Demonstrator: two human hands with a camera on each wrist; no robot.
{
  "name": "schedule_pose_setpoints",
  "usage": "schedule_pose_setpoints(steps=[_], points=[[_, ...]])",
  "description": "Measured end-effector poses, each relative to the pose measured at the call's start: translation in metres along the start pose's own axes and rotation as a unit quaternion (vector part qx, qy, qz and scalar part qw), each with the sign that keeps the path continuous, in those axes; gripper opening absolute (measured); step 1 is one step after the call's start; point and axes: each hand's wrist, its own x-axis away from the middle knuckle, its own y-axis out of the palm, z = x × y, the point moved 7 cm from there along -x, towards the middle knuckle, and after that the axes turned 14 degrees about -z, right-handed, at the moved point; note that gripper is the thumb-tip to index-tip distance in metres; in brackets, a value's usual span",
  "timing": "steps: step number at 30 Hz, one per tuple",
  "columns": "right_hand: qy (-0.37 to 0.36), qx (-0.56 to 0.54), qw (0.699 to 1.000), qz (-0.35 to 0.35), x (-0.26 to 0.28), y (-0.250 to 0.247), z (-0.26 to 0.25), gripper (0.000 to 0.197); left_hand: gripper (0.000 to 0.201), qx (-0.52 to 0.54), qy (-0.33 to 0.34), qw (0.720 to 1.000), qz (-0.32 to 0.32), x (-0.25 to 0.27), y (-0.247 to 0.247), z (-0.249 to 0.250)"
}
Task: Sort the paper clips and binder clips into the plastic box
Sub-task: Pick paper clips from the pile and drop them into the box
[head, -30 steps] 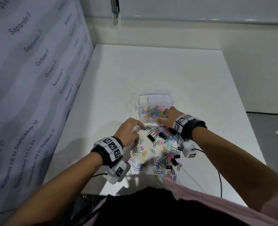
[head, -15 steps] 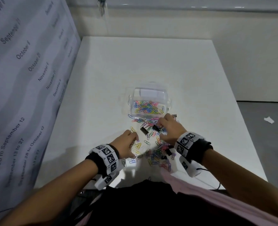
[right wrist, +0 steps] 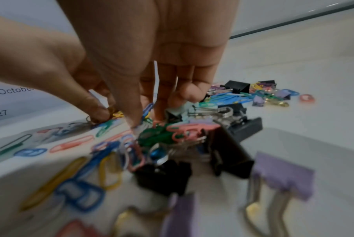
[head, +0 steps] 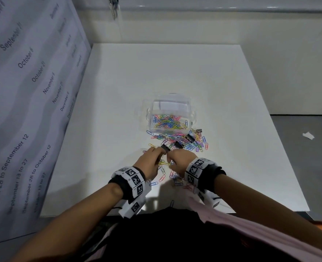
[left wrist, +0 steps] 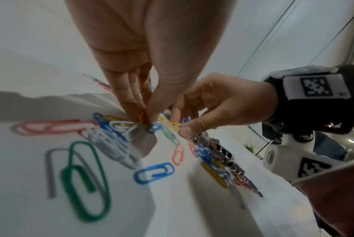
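A clear plastic box (head: pixel 191 103) stands mid-table and holds several coloured paper clips (head: pixel 165 122). In front of it lies a loose heap of paper clips and black binder clips (head: pixel 190 138). Both hands work side by side over the near part of the heap. My left hand (head: pixel 157 157) pinches a yellow paper clip (left wrist: pixel 143 117) between thumb and fingertips. My right hand (head: pixel 170 161) reaches down beside it and pinches a blue paper clip (left wrist: pixel 185 121). In the right wrist view, black binder clips (right wrist: pixel 231 158) and purple ones (right wrist: pixel 281 176) lie just behind my right hand (right wrist: pixel 145 118).
The white table (head: pixel 156 72) extends far beyond the box. A sheet printed with dates (head: pixel 24 110) hangs along the left side. Grey floor with a paper scrap (head: pixel 308 135) lies to the right. Loose clips reach almost to the table's front edge.
My right hand has pulled back from the box to the near clips. My left hand has also drawn back towards me. The two hands now almost touch.
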Motion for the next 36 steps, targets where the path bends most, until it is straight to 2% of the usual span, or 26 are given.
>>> schedule_pose_setpoints(steps=[3, 9, 14, 17, 19, 22, 24, 26, 28, 30, 33, 36], points=[[0.022, -0.022, 0.999, 0.019, 0.004, -0.007, 0.011, 0.018, 0.041, 0.066, 0.017, 0.998, 0.013, 0.003, -0.004, -0.006], [0.034, -0.1, 0.99, 0.095, 0.017, -0.038, 0.027, 0.019, 0.034, 0.197, 0.011, 0.978, 0.075, 0.004, -0.033, -0.014], [0.052, -0.183, 0.961, 0.202, 0.016, -0.09, 0.04, 0.013, 0.025, 0.248, -0.001, 0.959, 0.139, -0.015, -0.077, 0.001], [0.062, -0.218, 0.941, 0.25, 0.02, -0.113, 0.044, 0.017, 0.025, 0.278, 0.01, 0.945, 0.173, -0.03, -0.1, 0.012], [0.06, -0.23, 0.936, 0.259, 0.022, -0.115, 0.045, 0.022, 0.026, 0.316, 0.023, 0.933, 0.17, -0.04, -0.108, 0.015], [0.058, -0.194, 0.952, 0.229, 0.022, -0.103, 0.042, 0.023, 0.036, 0.338, 0.029, 0.933, 0.119, -0.046, -0.105, 0.017], [0.054, -0.174, 0.962, 0.203, 0.025, -0.088, 0.041, 0.015, 0.038, 0.318, 0.047, 0.941, 0.106, -0.04, -0.099, 0.019], [0.045, -0.153, 0.973, 0.169, 0.028, -0.07, 0.04, 0.016, 0.035, 0.265, 0.071, 0.957, 0.097, -0.029, -0.09, 0.021], [0.039, -0.116, 0.985, 0.125, 0.031, -0.05, 0.041, 0.012, 0.026, 0.198, 0.083, 0.975, 0.056, -0.018, -0.072, 0.023], [0.038, -0.085, 0.991, 0.097, 0.031, -0.032, 0.044, 0.026, 0.025, 0.101, 0.059, 0.993, -0.007, -0.011, -0.049, 0.019], [0.052, -0.081, 0.993, 0.069, 0.029, -0.016, 0.051, 0.055, 0.052, -0.061, 0.008, 0.995, -0.072, -0.004, -0.017, 0.008], [0.037, -0.08, 0.993, 0.073, 0.027, -0.01, 0.05, 0.045, 0.068, -0.102, -0.019, 0.991, -0.089, 0.0, 0.006, -0.003]])
